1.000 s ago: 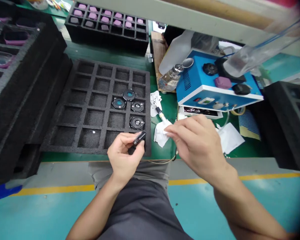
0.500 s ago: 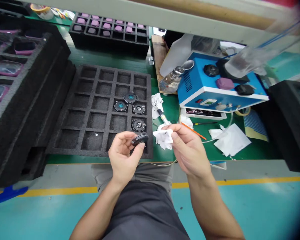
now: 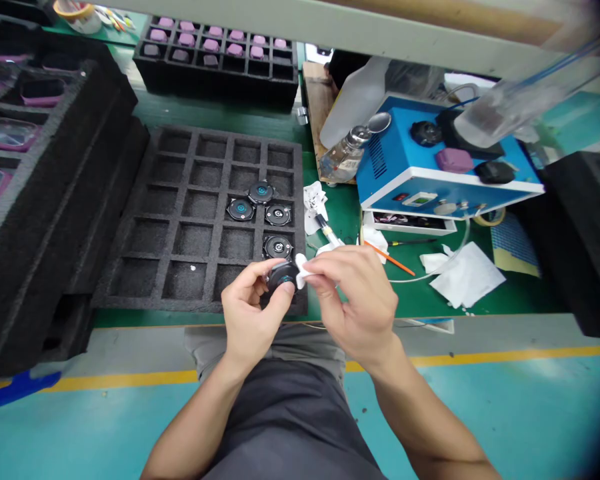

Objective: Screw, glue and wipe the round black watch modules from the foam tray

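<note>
Between thumb and fingers, my left hand [image 3: 253, 310] grips a round black watch case [image 3: 283, 275] over the near right corner of a black foam tray [image 3: 180, 215]. A folded white wipe [image 3: 301, 270] is pinched in my right hand [image 3: 357, 297], its tip against the right edge of that case. Several similar round cases lie in the tray: one with a teal centre [image 3: 241, 209], another behind it [image 3: 261, 192], and a silver-marked one [image 3: 279, 247] just beyond my left hand. Part of the held case is hidden by my left thumb.
Stacked black foam trays [image 3: 80, 180] rise at left. Pink and dark pieces fill a foam box [image 3: 215, 87] at the back. At right stand a blue machine [image 3: 440, 160] and a glass bottle [image 3: 343, 157]; crumpled wipes [image 3: 314, 207], a syringe [image 3: 329, 230] and an orange stick [image 3: 390, 259] lie nearer.
My right hand has moved left, bringing the white wipe against the watch case. In my left hand the case has turned, so more of its round face with the teal centre shows.
</note>
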`<act>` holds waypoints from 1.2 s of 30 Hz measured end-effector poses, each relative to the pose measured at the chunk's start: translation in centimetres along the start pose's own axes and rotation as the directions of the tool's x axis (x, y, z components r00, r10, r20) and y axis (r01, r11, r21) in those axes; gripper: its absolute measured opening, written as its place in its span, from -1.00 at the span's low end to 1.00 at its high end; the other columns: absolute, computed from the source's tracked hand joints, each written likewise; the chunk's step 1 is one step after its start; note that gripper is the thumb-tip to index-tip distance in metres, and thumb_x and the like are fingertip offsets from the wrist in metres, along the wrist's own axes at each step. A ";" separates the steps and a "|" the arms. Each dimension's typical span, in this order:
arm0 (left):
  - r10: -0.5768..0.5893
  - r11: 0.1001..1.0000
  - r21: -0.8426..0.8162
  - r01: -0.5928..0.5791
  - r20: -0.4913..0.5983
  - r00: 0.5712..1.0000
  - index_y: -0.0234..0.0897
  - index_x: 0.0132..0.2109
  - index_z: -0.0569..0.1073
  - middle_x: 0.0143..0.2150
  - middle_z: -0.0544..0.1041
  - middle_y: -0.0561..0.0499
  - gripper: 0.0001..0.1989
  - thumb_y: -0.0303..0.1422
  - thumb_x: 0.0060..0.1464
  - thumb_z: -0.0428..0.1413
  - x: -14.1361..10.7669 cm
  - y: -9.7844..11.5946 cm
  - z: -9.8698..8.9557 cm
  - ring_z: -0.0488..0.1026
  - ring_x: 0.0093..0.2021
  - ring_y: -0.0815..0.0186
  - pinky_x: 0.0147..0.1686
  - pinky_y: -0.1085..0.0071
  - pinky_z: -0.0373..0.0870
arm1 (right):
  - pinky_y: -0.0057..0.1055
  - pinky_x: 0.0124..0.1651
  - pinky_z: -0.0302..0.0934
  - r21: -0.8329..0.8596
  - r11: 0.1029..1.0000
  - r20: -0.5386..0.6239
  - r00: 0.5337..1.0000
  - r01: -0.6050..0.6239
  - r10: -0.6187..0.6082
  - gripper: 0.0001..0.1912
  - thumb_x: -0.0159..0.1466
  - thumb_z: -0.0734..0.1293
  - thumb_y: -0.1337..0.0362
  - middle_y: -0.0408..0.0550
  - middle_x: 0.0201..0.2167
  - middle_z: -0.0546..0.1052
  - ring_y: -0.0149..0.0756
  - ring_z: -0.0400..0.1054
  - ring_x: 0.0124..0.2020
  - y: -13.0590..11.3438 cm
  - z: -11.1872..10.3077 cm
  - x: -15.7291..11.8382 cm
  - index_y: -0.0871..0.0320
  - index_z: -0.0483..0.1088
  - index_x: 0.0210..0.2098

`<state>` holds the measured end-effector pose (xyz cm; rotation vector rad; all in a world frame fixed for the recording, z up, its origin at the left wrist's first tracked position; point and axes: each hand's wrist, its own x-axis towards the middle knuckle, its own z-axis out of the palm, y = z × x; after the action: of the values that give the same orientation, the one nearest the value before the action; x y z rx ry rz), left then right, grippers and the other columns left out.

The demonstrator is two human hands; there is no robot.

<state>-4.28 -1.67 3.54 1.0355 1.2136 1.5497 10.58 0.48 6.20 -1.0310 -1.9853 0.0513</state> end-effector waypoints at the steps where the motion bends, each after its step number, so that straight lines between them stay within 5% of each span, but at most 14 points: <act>1: 0.001 1.000 -0.004 -0.001 0.001 1.000 -0.26 -0.12 0.66 -0.24 0.68 -0.02 -0.76 -0.49 0.01 0.32 0.0 0.0 0.1 0.60 -0.27 0.33 -0.25 0.48 0.56 | -0.20 -0.10 0.33 -0.040 0.999 0.023 0.999 0.024 -0.023 -0.84 0.34 0.38 0.41 -0.05 -0.25 0.64 -0.20 0.45 -0.18 -0.2 0.1 0.1 0.06 0.48 -0.12; 6: -0.075 0.996 -0.053 0.074 -0.008 0.997 -0.27 -0.14 0.67 -0.23 0.67 -0.04 -0.74 -0.49 -0.05 0.37 -0.1 -0.4 0.3 0.61 -0.24 0.31 -0.22 0.46 0.58 | -0.20 -0.15 0.26 -0.183 0.980 0.095 0.994 0.074 -0.057 -0.79 0.34 0.34 0.46 -0.04 -0.27 0.64 -0.19 0.36 -0.20 -0.9 0.7 -0.1 0.07 0.51 -0.11; 12: -0.089 0.986 -0.150 0.074 -0.098 0.991 -0.26 -0.16 0.61 -0.28 0.66 0.01 -0.76 -0.43 -0.03 0.40 -0.2 -0.9 -0.1 0.61 -0.29 0.35 -0.26 0.48 0.58 | -0.20 -0.19 0.23 -0.210 0.977 0.134 0.989 -0.033 0.062 -0.77 0.35 0.31 0.48 -0.05 -0.32 0.62 -0.21 0.36 -0.25 0.2 0.1 -0.8 0.08 0.55 -0.15; 17: -0.012 0.988 -0.153 -0.008 -0.124 0.992 -0.25 -0.28 0.48 -0.30 0.57 0.08 -0.75 -0.47 -0.05 0.40 0.2 -0.9 0.0 0.56 -0.30 0.42 -0.27 0.54 0.51 | -0.23 -0.17 0.30 -0.030 0.964 -0.126 0.958 -0.262 0.257 -0.82 0.33 0.40 0.39 -0.08 -0.29 0.62 -0.23 0.45 -0.25 1.1 -1.2 -1.1 0.04 0.55 -0.11; 20: 0.014 0.998 -0.059 -0.021 -0.121 0.993 -0.25 -0.23 0.50 -0.30 0.56 0.06 -0.77 -0.45 -0.02 0.38 0.2 -0.7 0.4 0.55 -0.30 0.38 -0.26 0.49 0.50 | -0.26 -0.21 0.34 0.126 0.917 -0.128 0.911 -0.377 0.392 -0.86 0.36 0.39 0.29 -0.07 -0.27 0.61 -0.25 0.47 -0.25 0.4 -0.7 -0.9 0.04 0.54 -0.09; 25: 0.127 0.987 0.108 -0.117 -0.091 0.988 -0.25 -0.27 0.56 -0.31 0.56 0.01 -0.89 -0.40 0.05 0.33 -0.2 -0.8 1.0 0.51 -0.29 0.32 -0.27 0.44 0.45 | -0.27 -0.19 0.40 0.206 0.925 -0.048 0.941 -0.319 0.335 -0.90 0.35 0.39 0.30 -0.07 -0.27 0.61 -0.26 0.50 -0.23 -2.2 1.9 -0.4 0.06 0.53 -0.13; 29: 0.098 0.991 0.099 -0.086 -0.133 0.986 -0.24 -0.35 0.52 -0.38 0.47 0.07 -0.85 -0.33 0.11 0.32 -0.5 -1.5 1.0 0.44 -0.36 0.37 -0.36 0.47 0.42 | -0.27 -0.19 0.40 0.156 0.947 -0.099 0.950 -0.280 0.296 -0.94 0.36 0.37 0.36 -0.04 -0.32 0.60 -0.25 0.49 -0.26 -3.6 3.7 -0.3 0.09 0.50 -0.20; 36: 0.166 0.985 0.065 -0.158 -0.147 0.975 -0.26 -0.27 0.55 -0.31 0.52 0.05 -0.87 -0.47 0.03 0.34 -0.6 -1.6 1.0 0.54 -0.29 0.37 -0.27 0.46 0.52 | -0.26 -0.18 0.31 -0.032 0.938 -0.185 0.924 -0.345 0.333 -0.91 0.36 0.36 0.31 -0.05 -0.36 0.57 -0.21 0.45 -0.27 0.7 3.8 -0.1 0.11 0.48 -0.30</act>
<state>-2.91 -1.76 2.09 1.0893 1.3067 1.7584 8.38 2.10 3.53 -1.3653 -1.6396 0.0810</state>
